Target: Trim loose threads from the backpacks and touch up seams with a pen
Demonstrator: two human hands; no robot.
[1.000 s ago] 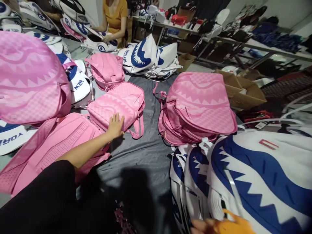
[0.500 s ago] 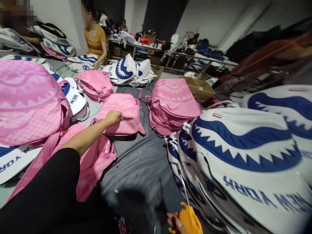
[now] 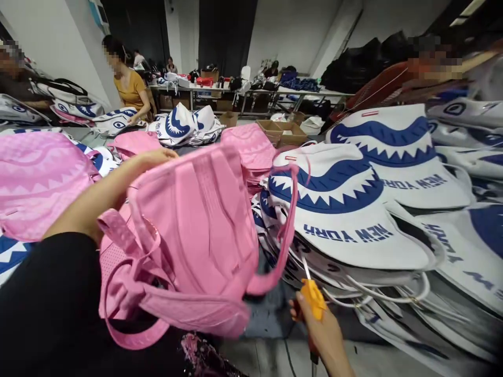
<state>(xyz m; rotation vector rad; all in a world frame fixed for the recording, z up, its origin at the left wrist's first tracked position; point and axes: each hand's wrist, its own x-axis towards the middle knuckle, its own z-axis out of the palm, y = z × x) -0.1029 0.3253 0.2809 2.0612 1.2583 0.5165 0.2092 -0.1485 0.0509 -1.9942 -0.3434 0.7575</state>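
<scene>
My left hand point(image 3: 162, 155) grips the upper edge of a small pink backpack point(image 3: 204, 209), with the fingertips partly hidden behind it. The backpack is tilted up, its strap side facing me and its straps hanging loose and blurred. Low in front, my right hand point(image 3: 314, 317) is closed around an orange tool point(image 3: 313, 299) with a long, thin metal tip; its exact kind cannot be made out. The tip points up toward the stacked white backpacks point(image 3: 326, 209) printed with blue jagged teeth and "NEW YORK".
Another pink backpack point(image 3: 33, 180) lies at left, and a pink stack point(image 3: 249, 144) stands behind the held one. More white backpacks point(image 3: 408, 152) are piled at right. A person in a yellow top point(image 3: 131, 89) works across the table. An open cardboard box point(image 3: 288, 133) is behind.
My left hand has lifted the small pink backpack off the table toward me, turning its strap side to face me. My right hand has come further into view with the orange tool. The view has shifted right.
</scene>
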